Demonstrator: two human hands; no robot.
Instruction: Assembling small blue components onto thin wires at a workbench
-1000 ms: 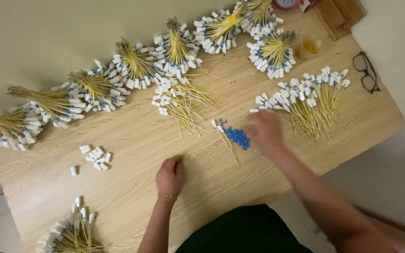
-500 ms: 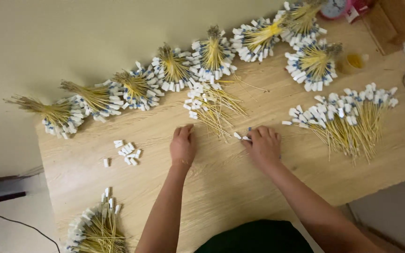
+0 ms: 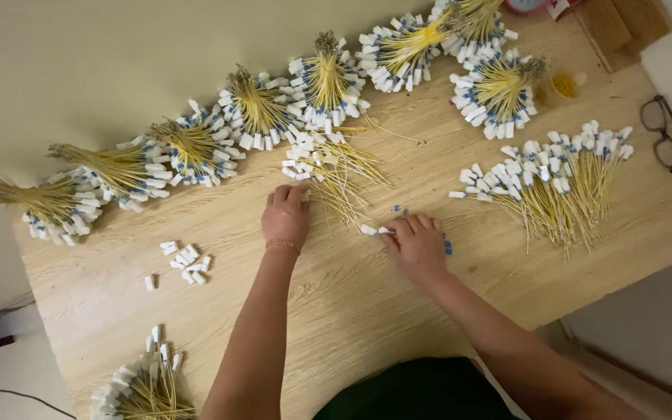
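- Starting nearest the camera: a bundle of yellow sticks with white tips (image 3: 143, 383) lies at the table's near left corner, well apart from both hands.
- On the wooden table (image 3: 367, 311), the right hand (image 3: 416, 246) lies palm down, fingers together, its fingertips touching a stick with a white cap (image 3: 375, 230); whether it's pinched, I cannot tell.
- Blue pieces (image 3: 446, 247) peek out just beside that hand.
- Left hand (image 3: 286, 215) rests flat, fingers close together, fingertips touching the loose pile of sticks (image 3: 328, 171).
- Off to the left, small white caps (image 3: 184, 263) lie scattered.
- Right side: a wide fan of capped sticks (image 3: 558, 183), and black glasses (image 3: 664, 134) by the edge.
- Farthest back, a row of tied bundles (image 3: 258, 109) curves along the table's far edge, with a small cup of yellow stuff (image 3: 563, 84) near the far right bundle.
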